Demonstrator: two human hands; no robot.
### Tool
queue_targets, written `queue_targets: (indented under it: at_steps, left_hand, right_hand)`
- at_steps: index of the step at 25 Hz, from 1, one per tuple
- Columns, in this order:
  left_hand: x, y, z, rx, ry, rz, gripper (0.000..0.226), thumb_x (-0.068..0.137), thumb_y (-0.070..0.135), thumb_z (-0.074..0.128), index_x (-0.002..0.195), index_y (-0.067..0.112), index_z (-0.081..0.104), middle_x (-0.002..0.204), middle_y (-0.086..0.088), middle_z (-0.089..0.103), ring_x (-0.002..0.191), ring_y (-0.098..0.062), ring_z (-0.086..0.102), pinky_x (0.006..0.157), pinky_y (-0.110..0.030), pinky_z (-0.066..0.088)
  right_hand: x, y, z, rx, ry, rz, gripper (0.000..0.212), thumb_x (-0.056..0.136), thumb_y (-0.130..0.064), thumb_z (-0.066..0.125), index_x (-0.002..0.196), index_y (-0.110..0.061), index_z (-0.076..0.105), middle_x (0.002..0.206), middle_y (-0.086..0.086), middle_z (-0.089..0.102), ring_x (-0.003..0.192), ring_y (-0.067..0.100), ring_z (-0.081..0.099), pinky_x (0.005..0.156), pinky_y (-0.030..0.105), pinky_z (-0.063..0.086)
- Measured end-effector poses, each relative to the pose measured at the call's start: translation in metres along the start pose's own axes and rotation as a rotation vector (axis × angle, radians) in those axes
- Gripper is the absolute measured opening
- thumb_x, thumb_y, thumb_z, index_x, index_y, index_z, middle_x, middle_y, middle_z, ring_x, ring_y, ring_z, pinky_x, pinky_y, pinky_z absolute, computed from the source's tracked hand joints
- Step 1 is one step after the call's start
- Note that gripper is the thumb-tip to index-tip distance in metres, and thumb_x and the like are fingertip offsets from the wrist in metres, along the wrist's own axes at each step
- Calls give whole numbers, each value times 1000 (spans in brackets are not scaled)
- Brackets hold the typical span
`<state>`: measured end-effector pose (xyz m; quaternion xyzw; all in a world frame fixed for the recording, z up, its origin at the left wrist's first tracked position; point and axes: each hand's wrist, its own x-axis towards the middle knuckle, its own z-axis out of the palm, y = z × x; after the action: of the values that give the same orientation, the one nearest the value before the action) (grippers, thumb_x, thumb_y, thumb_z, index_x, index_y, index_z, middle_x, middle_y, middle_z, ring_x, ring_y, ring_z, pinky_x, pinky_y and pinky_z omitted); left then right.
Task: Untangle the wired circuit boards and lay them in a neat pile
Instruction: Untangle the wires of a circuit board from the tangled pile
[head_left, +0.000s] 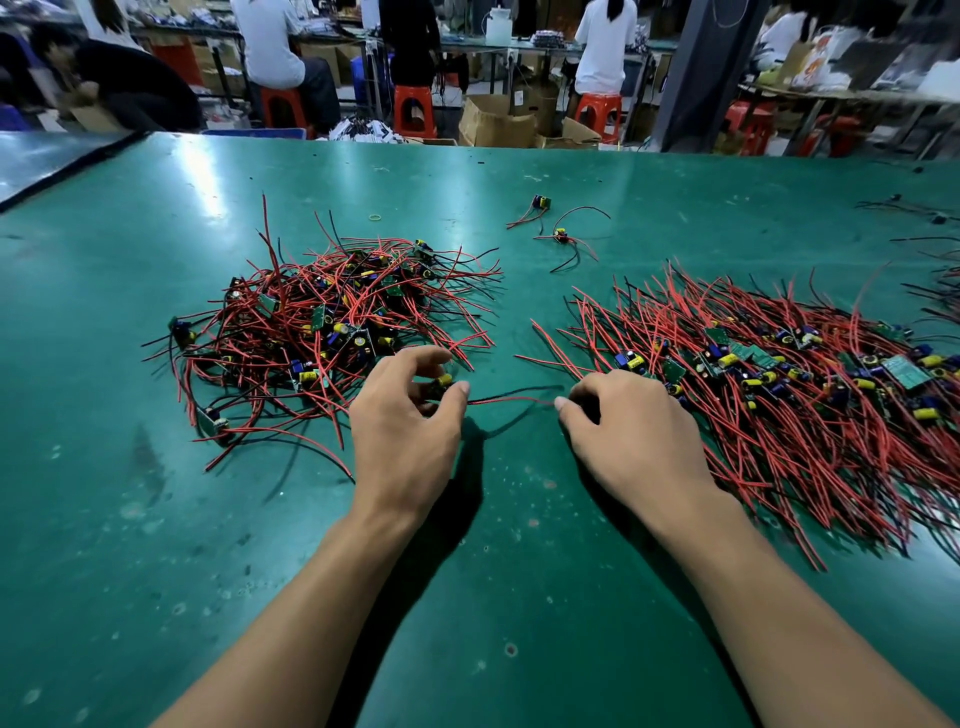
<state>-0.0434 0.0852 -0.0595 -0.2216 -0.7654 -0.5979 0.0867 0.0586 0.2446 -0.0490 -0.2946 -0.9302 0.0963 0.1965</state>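
Hands work at the near edge of a green table (519, 597). Left hand (402, 431) pinches 1 small circuit board (442, 382), grip pressed together on it, just right of the tangled pile (332, 332). Red wire (511, 399) runs from that board to the right hand (631, 434), whose grip pinches the wire's far end. Sorted pile (779, 384) lies right of the right hand, touching it, wires roughly parallel. 2 loose boards (550, 221) sit beyond both piles, a yellow rubber band (375, 217) to their left.
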Motion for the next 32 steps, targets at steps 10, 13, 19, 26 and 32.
queue_targets:
  at_steps: [10, 13, 19, 26, 32]
  left_hand:
    - [9, 24, -4, -957, -63, -657, 28, 84, -15, 58, 104, 4, 61, 87, -13, 68, 76, -20, 69, 79, -24, 57]
    - [9, 27, -6, -1078, -147, -794, 36, 82, -14, 56, 113, 3, 58, 86, -18, 70, 70, -21, 71, 73, -24, 60]
    - [10, 23, -7, -1045, -310, -842, 32, 80, -5, 57, 110, 2, 66, 83, -10, 71, 67, -17, 71, 66, -23, 59]
    - [3, 21, 0, -874, -460, -728, 38, 64, 1, 69, 101, 4, 66, 83, -9, 72, 67, -17, 69, 67, -22, 56]
    - [1, 20, 0, -792, -487, -656, 33, 62, -2, 72, 94, 4, 70, 80, -10, 72, 65, -18, 68, 63, -22, 54]
  right_hand:
    - [3, -3, 11, 408, 98, 18, 26, 99, -38, 55, 101, -20, 72, 93, -2, 74, 87, 21, 66, 79, 32, 52]
    - [5, -6, 11, 651, 80, 59, 26, 101, -34, 55, 89, -19, 72, 69, -6, 69, 66, 9, 62, 66, 25, 49]
    - [3, -14, 4, 1245, -447, 202, 20, 95, -30, 64, 89, -15, 76, 54, -1, 55, 40, 6, 42, 40, 15, 33]
    - [4, -15, 12, 1311, -325, 73, 19, 73, -36, 77, 86, -21, 80, 81, 1, 73, 68, 7, 59, 63, 14, 47]
    - [3, -14, 10, 1294, -308, 175, 16, 89, -28, 72, 75, -23, 76, 59, -10, 59, 41, 2, 35, 39, 13, 29]
